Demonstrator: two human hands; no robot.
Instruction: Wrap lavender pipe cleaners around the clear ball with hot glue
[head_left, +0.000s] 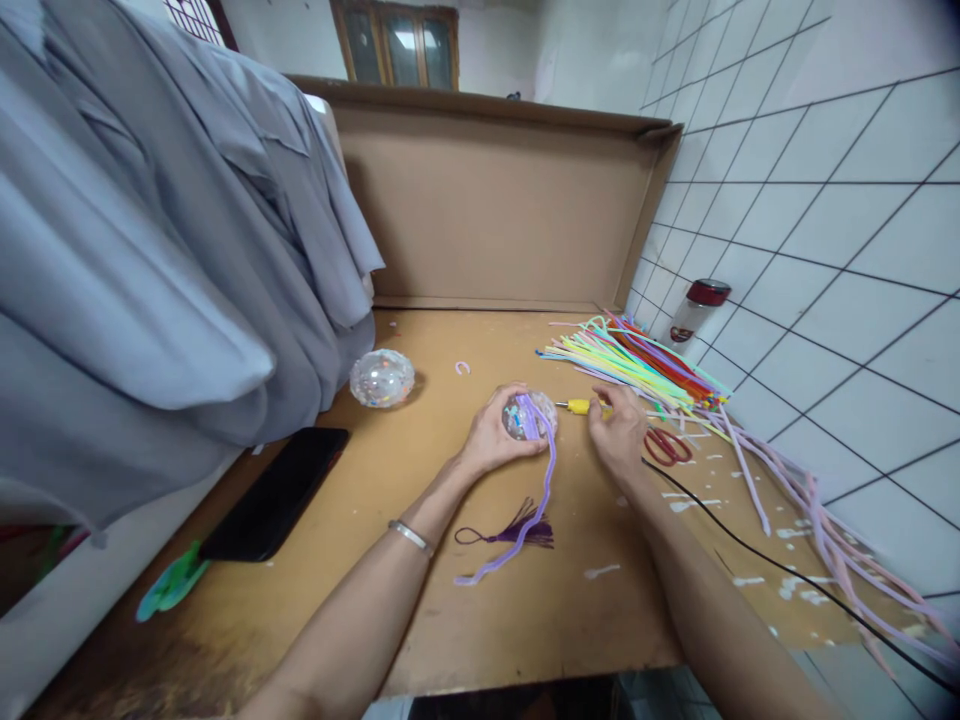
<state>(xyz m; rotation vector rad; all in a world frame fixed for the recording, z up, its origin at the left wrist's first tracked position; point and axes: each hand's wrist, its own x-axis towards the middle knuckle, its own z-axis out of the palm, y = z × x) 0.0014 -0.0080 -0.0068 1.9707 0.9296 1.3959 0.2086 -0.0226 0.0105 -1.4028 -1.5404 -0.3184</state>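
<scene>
My left hand point(499, 432) is closed around a clear faceted ball point(545, 410) with bits of colour inside. A purple pipe cleaner point(546, 480) lies across this ball and trails down to the table. My right hand point(619, 425) grips a yellow corded tool point(577, 406) whose thin tip points at the ball's right side, apparently just short of it. Its exact kind is partly hidden by the fingers. Below my left hand lies a dark purple tassel point(517, 535) with a loop, partly under the pipe cleaner.
A second clear faceted piece point(382, 378) stands at left, near a black phone point(277, 495) and grey hanging cloth point(172, 250). At right are bundled pipe cleaners point(637, 365), red-handled scissors point(667, 446), a black cord point(750, 540) and a red-lidded jar point(697, 310). Cardboard point(495, 210) stands behind.
</scene>
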